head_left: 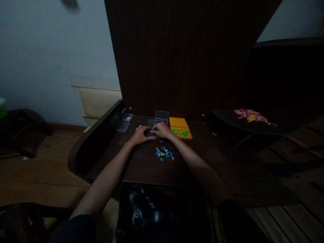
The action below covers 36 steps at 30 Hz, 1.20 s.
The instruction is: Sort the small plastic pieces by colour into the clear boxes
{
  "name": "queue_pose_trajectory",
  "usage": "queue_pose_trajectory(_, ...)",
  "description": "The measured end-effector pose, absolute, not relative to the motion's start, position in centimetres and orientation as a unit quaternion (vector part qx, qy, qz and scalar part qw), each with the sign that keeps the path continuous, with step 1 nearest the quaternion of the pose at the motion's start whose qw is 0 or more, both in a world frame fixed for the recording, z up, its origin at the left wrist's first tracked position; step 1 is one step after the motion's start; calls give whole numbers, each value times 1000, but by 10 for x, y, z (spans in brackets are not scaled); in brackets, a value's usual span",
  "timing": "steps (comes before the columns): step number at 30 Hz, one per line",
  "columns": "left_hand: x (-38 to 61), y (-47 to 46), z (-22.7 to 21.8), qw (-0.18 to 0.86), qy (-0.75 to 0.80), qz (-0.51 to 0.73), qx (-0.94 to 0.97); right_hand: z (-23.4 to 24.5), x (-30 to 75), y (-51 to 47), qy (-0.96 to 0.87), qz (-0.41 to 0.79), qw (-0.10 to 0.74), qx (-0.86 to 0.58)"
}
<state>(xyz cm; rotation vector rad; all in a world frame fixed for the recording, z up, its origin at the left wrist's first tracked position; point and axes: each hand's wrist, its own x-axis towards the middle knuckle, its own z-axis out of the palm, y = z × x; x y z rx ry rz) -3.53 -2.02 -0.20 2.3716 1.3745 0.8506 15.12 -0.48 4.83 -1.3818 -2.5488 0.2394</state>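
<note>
One yellow case (178,122) holds green pieces (181,132); hands (162,130) crowd a clear box (153,123).

Head-height view, forward and down

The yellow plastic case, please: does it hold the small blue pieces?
No, the yellow plastic case holds small green pieces; the blue pieces lie outside.

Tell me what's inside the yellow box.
Small green pieces lie in the near part of the open yellow box. What lies beneath them can't be seen, and the right forearm seems to cover the near left corner.
</note>
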Motion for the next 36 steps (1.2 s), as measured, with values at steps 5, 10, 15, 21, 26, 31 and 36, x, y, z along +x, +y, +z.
queue_pose_trajectory(5, -36, -20, -2, 135, 472, 297, 819, 48, 153, -7, -871, 87, 130, -466)
queue_pose_trajectory(10, -35, -20, -2, 133, 469, 295, 822, 44, 153, -3, -879, 96, 146, -445)
queue_pose_trajectory(15, -36, -19, -3, 133, 471, 295, 821, 42, 153, -1, -879, 89, 138, -447)
queue_pose_trajectory(21, -37, -17, -6, 133, 467, 299, 821, 42, 151, -2, -878, 79, 112, -458)
queue_pose_trajectory(26, -36, -17, -5, 134, 471, 294, 821, 47, 163, -2, -889, 84, 144, -426)
queue_pose_trajectory(31, -35, -21, -1, 143, 478, 299, 813, 56, 200, -16, -898, 140, 187, -374)
queue_pose_trajectory(36, -35, -22, 1, 148, 479, 302, 811, 57, 233, -47, -900, 235, 138, -339)
